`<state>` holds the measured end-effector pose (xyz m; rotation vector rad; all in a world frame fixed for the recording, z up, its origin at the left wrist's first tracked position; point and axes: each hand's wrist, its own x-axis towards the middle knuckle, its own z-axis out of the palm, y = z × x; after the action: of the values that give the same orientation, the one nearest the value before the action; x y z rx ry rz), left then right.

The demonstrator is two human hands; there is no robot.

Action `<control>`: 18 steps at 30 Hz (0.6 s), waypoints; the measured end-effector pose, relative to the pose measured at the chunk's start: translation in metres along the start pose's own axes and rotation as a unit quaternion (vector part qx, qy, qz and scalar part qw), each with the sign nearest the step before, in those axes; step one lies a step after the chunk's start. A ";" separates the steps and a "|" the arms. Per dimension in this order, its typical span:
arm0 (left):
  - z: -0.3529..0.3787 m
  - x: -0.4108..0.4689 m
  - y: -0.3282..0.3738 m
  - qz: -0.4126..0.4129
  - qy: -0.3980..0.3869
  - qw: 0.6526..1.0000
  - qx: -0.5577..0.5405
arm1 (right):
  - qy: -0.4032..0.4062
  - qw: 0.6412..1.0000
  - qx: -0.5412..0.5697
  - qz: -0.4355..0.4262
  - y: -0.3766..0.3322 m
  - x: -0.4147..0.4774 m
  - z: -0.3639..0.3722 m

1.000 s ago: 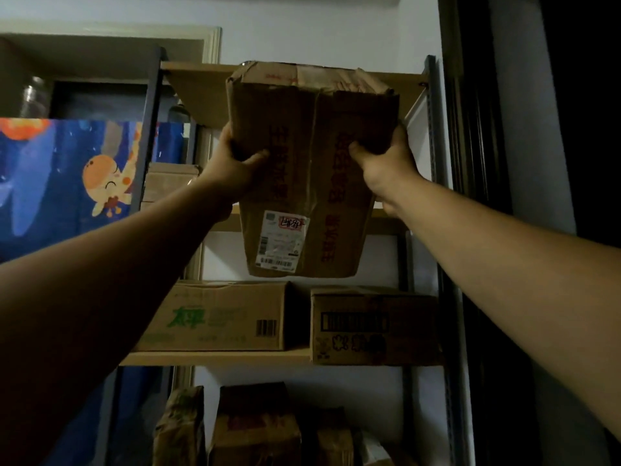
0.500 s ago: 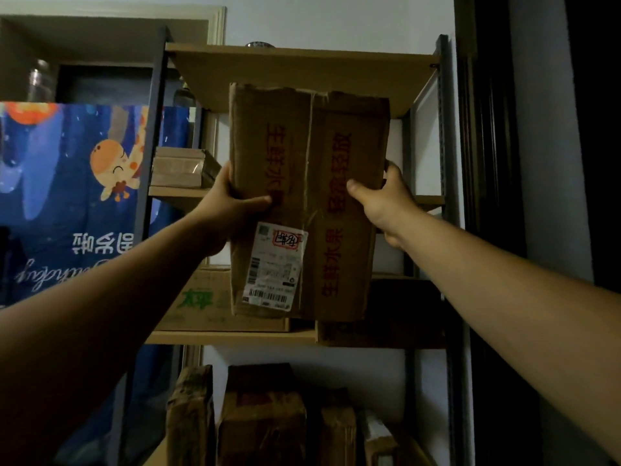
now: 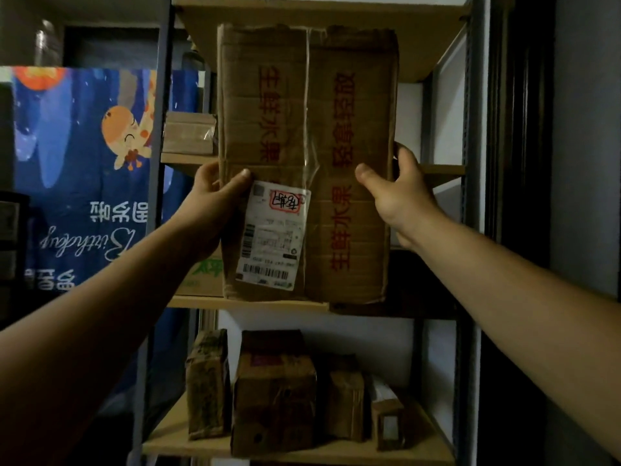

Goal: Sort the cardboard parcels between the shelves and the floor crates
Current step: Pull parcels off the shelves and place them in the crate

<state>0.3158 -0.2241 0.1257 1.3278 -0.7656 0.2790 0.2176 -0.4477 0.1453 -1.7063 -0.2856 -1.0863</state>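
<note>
Before dim shelves (image 3: 437,55), the left hand (image 3: 215,203) and right hand (image 3: 400,193) clamp a tall cardboard parcel (image 3: 305,129).

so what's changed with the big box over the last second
The big box, gripped on both sides by the left hand and right hand, has come down from against the top shelf and now hangs in front of the middle shelves. Its face has turned flatter toward the camera. Neither hand let go. The smaller parcels on the lowest visible shelf stayed put.

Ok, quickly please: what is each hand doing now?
Left hand: closed on the cardboard parcel, left edge.
Right hand: closed on the same parcel, right edge.
</note>
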 end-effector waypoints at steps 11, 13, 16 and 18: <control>-0.010 -0.032 -0.036 -0.064 -0.050 0.997 -0.009 | -0.014 0.998 0.013 0.062 0.041 -0.037 0.014; -0.009 -0.037 -0.043 -0.076 -0.047 0.996 -0.011 | -0.010 0.997 0.026 0.070 0.048 -0.042 0.016; -0.008 -0.043 -0.050 -0.108 0.003 0.994 0.003 | 0.010 0.997 0.030 0.067 0.056 -0.045 0.018; -0.010 -0.048 -0.053 -0.118 0.016 0.992 0.031 | 0.035 0.996 0.044 0.072 0.060 -0.045 0.020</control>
<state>0.3155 -0.2170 0.0540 1.4543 -0.5710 0.1350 0.2414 -0.4423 0.0716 -1.5817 -0.1625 -1.0103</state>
